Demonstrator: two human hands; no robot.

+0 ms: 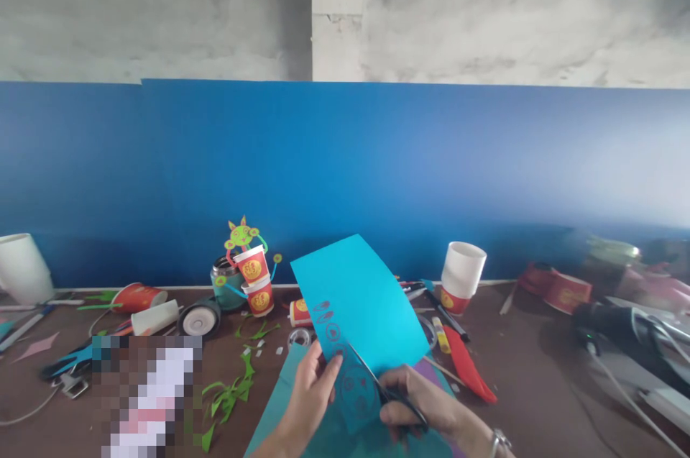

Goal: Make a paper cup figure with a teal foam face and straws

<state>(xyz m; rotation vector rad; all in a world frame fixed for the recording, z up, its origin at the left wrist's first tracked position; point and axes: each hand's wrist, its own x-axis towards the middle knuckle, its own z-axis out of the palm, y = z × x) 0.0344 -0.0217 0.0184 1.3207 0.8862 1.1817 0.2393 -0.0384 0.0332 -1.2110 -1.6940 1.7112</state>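
Observation:
A bright blue sheet of paper (361,292) is held up over the table, with shapes drawn in dark lines along its lower left part. My left hand (315,386) pinches the sheet's left edge between thumb and fingers. In my right hand (417,400) are black-handled scissors (402,404), their blades lying at the paper beside the drawn shapes. A cut runs between the drawn strip and the rest of the sheet. Under both hands lies more teal paper (280,386).
Behind stands a paper-cup figure (253,267) near a dark flask (226,278). Green scraps (231,393) lie left. White cups (463,267), a glue stick (440,336) and a red piece (468,364) are right, with cables (619,386) farther off. A blue partition (345,156) closes the back.

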